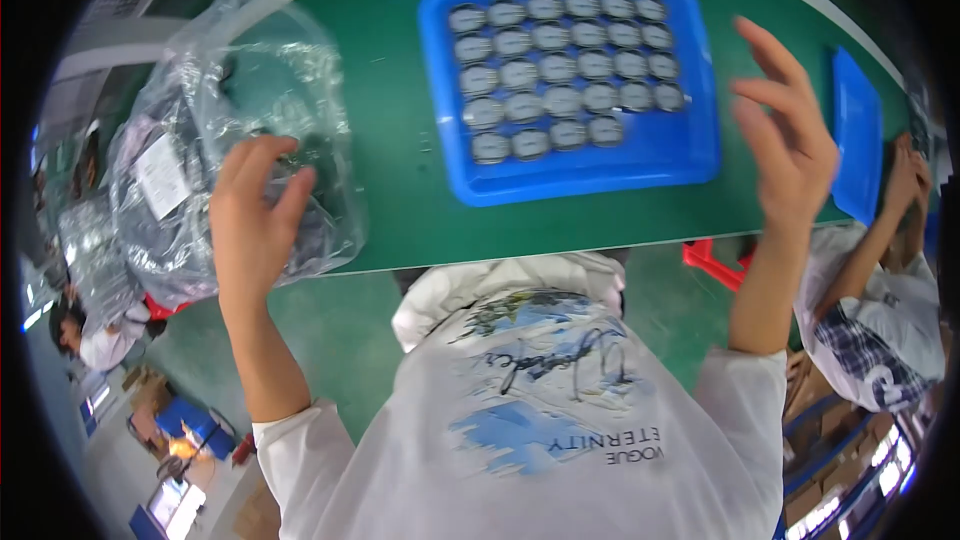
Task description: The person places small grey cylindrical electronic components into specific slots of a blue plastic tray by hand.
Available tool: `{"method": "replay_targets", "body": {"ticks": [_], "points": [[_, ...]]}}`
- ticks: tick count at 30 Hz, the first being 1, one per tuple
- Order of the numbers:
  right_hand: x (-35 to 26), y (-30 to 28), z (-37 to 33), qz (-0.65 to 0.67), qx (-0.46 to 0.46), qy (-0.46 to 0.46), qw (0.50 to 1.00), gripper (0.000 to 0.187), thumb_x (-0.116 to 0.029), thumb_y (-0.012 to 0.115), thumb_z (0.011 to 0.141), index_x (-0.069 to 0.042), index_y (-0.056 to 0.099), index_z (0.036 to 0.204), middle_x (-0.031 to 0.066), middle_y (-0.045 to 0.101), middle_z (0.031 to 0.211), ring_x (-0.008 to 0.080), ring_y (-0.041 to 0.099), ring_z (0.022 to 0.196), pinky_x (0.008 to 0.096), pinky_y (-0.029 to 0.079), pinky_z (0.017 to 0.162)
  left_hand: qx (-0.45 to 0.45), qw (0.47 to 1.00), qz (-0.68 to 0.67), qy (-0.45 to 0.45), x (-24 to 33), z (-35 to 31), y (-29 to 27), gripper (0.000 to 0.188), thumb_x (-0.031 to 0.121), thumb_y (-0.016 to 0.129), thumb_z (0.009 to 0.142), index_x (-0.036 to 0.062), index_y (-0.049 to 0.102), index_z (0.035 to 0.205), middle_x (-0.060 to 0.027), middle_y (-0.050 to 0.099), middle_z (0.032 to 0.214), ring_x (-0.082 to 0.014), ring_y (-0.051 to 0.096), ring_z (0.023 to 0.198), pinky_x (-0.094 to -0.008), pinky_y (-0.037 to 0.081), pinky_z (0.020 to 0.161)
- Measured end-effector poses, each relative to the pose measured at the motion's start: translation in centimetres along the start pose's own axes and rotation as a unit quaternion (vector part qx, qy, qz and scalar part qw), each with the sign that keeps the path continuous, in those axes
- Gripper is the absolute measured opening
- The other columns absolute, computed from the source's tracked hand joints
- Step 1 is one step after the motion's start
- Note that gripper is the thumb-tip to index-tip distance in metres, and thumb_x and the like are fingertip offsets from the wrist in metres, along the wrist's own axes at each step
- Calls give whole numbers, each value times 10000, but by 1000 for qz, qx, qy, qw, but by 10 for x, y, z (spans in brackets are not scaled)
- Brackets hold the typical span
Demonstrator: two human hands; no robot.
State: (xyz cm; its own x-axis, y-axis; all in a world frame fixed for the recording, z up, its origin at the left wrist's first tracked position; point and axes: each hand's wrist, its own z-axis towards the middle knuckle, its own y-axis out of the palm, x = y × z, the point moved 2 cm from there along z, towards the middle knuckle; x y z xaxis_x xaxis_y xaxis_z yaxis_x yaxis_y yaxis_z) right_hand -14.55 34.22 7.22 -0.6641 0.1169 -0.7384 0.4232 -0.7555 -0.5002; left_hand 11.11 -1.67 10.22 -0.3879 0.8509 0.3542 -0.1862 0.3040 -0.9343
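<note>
My left hand (255, 215) is over a clear plastic bag (330, 120) at the left of the table, thumb and forefinger apart, with nothing visible between them. Inside the bag are dark pieces, blurred by the plastic, and a white paper label (162, 176). My right hand (790, 135) is raised just beyond the right rim of a blue tray (660, 155), empty, its fingers spread. Small rounded silver-grey parts (552, 37) with dark edges lie in the tray in several rows. The nearest row is shorter and stops around the tray's middle.
A green table (390, 200) carries the tray and bag. Another blue tray (857, 135) stands at the far right, near a co-worker's hands (905, 175). Below the table edge at right is a red frame-like object (715, 262). Another person (105, 340) is at far left.
</note>
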Motion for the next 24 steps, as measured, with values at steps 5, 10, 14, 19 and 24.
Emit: {"method": "replay_targets", "body": {"ticks": [5, 10, 14, 19, 24], "points": [[-7, -7, -26, 50, 94, 18, 994, 205, 61, 564, 927, 62, 656, 1110, 303, 615, 1314, 414, 581, 1272, 507, 419, 1117, -105, 993, 33, -38, -17, -17, -19, 440, 112, 798, 757, 34, 684, 1175, -150, 660, 1120, -357, 612, 1029, -432, 504, 878], [-54, 44, -11, 71, 80, -72, 992, 170, 14, 651, 863, 56, 666, 1028, 273, 676, 1168, 354, 641, 1088, 442, 509, 935, -166, 982, 95, 1, -10, -26, -39, 581, 114, 831, 691, 66, 658, 1244, -132, 663, 1114, -350, 599, 1023, -436, 487, 918], [-107, 98, -2, 168, -72, -106, 977, 228, 2, 704, 778, 12, 680, 1004, 205, 692, 1110, 298, 665, 917, 416, 545, 793, -172, 981, 80, 44, -9, -28, -38, 537, 160, 822, 722, 72, 664, 1227, -133, 646, 1084, -360, 612, 979, -447, 498, 888], [-139, 188, -10, 247, -175, -52, 951, 269, 16, 728, 779, 1, 677, 1043, 187, 626, 1237, 252, 682, 891, 359, 563, 761, -134, 987, 90, 16, -9, -17, -5, 399, 123, 767, 770, 58, 669, 1151, -149, 610, 1019, -379, 631, 904, -449, 512, 794], [-137, 277, 12, 63, -122, -7, 990, 369, -45, 690, 822, -24, 623, 1184, 171, 568, 1265, 346, 675, 980, 410, 582, 786, -52, 996, 73, 15, -40, 2, 7, 152, 87, 709, 831, 46, 671, 972, -161, 609, 985, -393, 651, 882, -469, 527, 751]]}}
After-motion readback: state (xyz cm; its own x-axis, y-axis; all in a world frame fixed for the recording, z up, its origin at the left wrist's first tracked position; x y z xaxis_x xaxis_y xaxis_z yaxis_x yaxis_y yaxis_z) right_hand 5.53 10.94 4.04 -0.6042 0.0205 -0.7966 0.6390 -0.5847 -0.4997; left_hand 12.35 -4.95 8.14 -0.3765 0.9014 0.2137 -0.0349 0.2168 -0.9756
